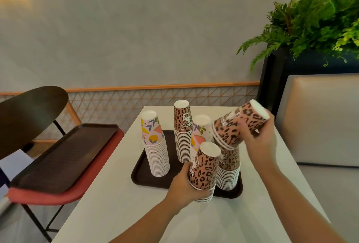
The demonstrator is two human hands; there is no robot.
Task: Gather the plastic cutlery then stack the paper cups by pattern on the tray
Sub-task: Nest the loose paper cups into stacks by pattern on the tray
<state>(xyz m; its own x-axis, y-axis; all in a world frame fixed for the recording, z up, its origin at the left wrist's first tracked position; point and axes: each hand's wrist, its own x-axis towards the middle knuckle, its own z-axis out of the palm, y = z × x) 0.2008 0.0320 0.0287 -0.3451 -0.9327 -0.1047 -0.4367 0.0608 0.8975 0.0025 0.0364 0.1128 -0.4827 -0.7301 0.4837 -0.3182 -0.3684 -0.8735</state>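
A dark brown tray (147, 180) lies on the white table and bears upside-down stacks of paper cups. A tall floral stack (155, 145) stands at its left, a tall leopard stack (182, 134) at the back, a second floral stack (201, 132) behind my hands, and another leopard stack (228, 172) at the right. My left hand (183, 186) grips a short leopard stack (204, 167) at the tray's front edge. My right hand (260, 141) holds a few nested leopard cups (237, 124), tilted, above the right leopard stack. No cutlery is visible.
The white table (116, 204) extends toward me. A second dark tray (64, 155) rests on a red chair seat (58, 196) to the left. A beige bench (320, 122) and a potted fern (310, 23) stand at the right, against the wall.
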